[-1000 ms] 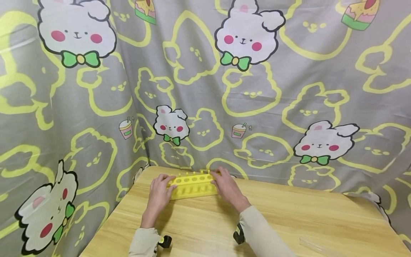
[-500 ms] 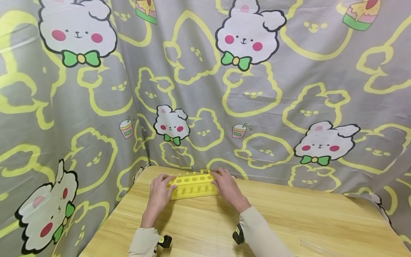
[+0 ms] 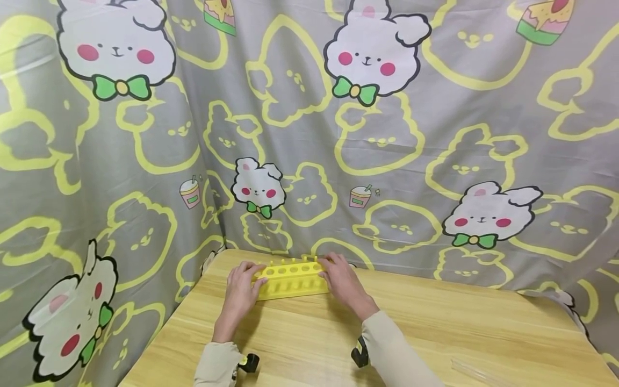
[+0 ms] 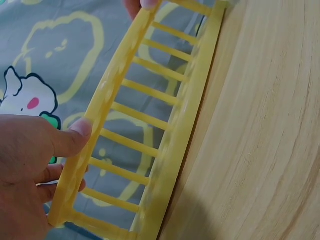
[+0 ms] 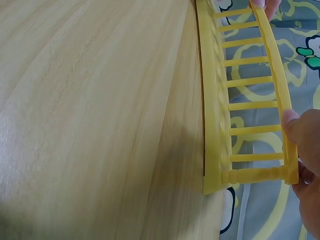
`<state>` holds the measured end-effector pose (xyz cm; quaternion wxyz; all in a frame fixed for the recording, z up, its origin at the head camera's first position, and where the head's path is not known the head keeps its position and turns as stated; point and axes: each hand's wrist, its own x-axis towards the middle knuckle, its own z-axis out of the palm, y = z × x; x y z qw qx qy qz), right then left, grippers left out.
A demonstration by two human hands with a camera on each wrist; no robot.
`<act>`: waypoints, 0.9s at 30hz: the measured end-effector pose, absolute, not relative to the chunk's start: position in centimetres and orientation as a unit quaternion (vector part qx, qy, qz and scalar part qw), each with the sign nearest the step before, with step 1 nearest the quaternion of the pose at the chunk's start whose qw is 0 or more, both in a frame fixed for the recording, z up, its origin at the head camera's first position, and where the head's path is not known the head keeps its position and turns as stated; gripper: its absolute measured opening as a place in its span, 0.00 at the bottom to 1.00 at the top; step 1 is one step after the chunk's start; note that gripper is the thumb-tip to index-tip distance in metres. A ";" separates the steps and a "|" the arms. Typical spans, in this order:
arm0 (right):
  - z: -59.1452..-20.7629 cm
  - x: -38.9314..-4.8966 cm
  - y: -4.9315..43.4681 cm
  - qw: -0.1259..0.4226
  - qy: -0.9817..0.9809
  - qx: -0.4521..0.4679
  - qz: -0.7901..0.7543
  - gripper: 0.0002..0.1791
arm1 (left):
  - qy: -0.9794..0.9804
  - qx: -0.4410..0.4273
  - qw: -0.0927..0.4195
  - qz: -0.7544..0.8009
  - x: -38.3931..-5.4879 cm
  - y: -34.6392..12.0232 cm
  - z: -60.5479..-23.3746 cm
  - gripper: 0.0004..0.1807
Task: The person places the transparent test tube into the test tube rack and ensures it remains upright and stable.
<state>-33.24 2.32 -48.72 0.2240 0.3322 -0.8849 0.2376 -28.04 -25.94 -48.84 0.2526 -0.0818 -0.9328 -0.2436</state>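
Observation:
A yellow plastic test tube rack [image 3: 293, 288] with a row of round holes along its top stands near the back of the wooden table. My left hand [image 3: 240, 284] grips its left end, thumb [image 4: 80, 131] on the near side of the top bar and fingers behind it. At the other end my right hand [image 3: 342, 277] pinches the same top bar, its thumb [image 5: 290, 120] on the near face. In both wrist views the rack's thin uprights and its base [image 5: 213, 115] show, the base down at the tabletop.
A clear tube [image 3: 476, 372] lies on the table [image 3: 435, 317] at the front right. A grey curtain [image 3: 300, 123] printed with rabbits hangs right behind the table's back edge and along the left side. Black straps with small mounts sit at both wrists.

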 end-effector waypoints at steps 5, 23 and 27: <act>-48.6 -33.1 2.5 0.224 -0.887 0.329 0.235 0.18 | -0.933 -0.081 0.250 -0.244 -28.0 -25.7 -48.8 0.19; -49.0 -32.3 3.1 0.255 -0.880 0.319 0.243 0.18 | -0.935 -0.084 0.235 -0.252 -27.9 -25.0 -48.7 0.20; -49.1 -32.2 3.2 0.247 -0.882 0.315 0.251 0.18 | -0.935 -0.085 0.238 -0.250 -27.9 -25.0 -48.7 0.20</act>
